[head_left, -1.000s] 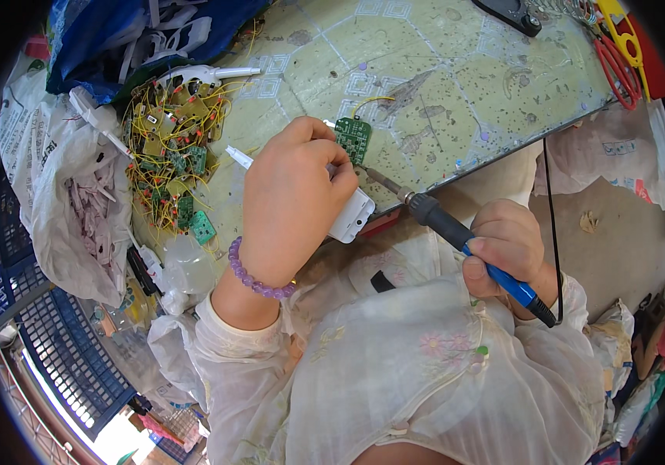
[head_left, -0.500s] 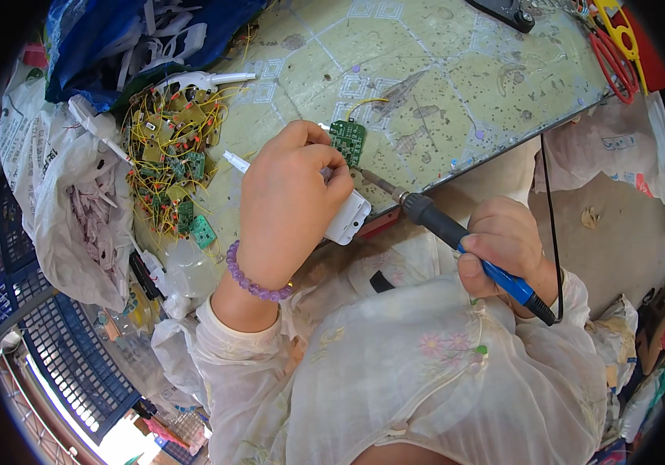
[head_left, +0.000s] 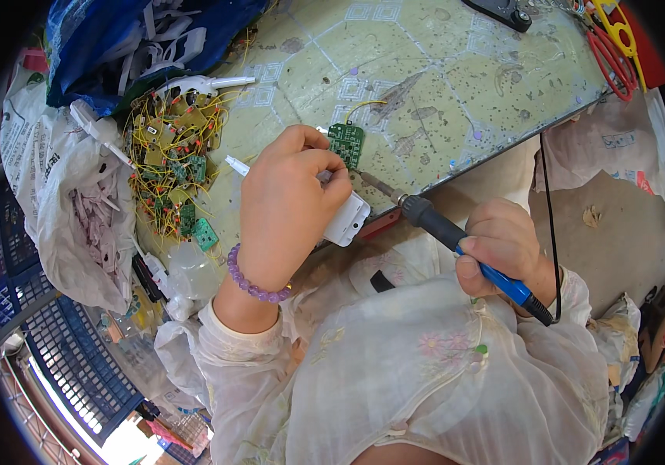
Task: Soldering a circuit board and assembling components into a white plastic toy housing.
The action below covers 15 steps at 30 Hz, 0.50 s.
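Soldering iron point(head_left: 431, 215) close to green circuit board point(head_left: 346, 145)

The board lies between one and two o'clock from the left hand point(head_left: 290, 194), whose thumb and forefinger press together; what they pinch is hidden. The right hand point(head_left: 503, 244) curls its fingers around the iron, tip near the board's five o'clock. The board looks light, stiff, fragile: best held by its edges.

Rm R of PCB point(head_left: 346, 146); iron point(head_left: 435, 222) nearside
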Each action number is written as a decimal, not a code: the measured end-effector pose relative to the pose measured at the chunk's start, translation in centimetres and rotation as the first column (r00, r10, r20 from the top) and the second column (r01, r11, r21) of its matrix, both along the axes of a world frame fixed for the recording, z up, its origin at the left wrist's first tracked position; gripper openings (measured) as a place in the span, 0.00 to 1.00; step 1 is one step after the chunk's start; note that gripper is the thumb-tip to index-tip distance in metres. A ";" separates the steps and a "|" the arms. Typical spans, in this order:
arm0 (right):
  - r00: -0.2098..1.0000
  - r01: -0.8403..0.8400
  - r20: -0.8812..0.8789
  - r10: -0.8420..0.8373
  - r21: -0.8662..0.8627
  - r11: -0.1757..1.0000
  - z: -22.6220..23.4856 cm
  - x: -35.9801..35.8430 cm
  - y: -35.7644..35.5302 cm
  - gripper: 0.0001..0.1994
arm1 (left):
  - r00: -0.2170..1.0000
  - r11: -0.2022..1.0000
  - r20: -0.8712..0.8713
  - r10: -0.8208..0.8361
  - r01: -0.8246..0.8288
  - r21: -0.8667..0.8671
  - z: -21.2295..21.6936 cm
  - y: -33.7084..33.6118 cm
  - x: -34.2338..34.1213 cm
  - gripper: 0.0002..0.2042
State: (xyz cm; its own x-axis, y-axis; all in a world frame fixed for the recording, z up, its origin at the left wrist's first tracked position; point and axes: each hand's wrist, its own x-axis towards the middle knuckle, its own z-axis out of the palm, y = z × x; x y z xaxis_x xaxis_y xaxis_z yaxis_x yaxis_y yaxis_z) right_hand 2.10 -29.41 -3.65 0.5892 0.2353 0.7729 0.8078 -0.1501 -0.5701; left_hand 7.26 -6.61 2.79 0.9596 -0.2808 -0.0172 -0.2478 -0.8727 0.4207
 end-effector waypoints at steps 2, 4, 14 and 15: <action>1.000 -0.006 0.011 0.006 0.014 1.000 -0.1 0.0 0.0 0.13 | 1.000 1.000 0.004 -0.003 0.003 0.004 0.0 0.0 0.0 0.05; 1.000 -0.006 0.013 0.006 0.013 1.000 0.0 -0.1 -0.2 0.13 | 1.000 1.000 0.008 -0.005 0.005 0.008 -0.1 0.0 0.0 0.05; 1.000 -0.009 0.019 0.009 0.023 1.000 -0.2 -0.1 0.0 0.14 | 1.000 1.000 0.010 -0.001 0.001 0.018 0.0 -0.2 -0.1 0.05; 1.000 -0.010 0.019 0.009 0.024 1.000 -0.3 -0.1 0.0 0.14 | 1.000 1.000 0.014 -0.001 0.001 0.018 0.0 -0.2 -0.1 0.05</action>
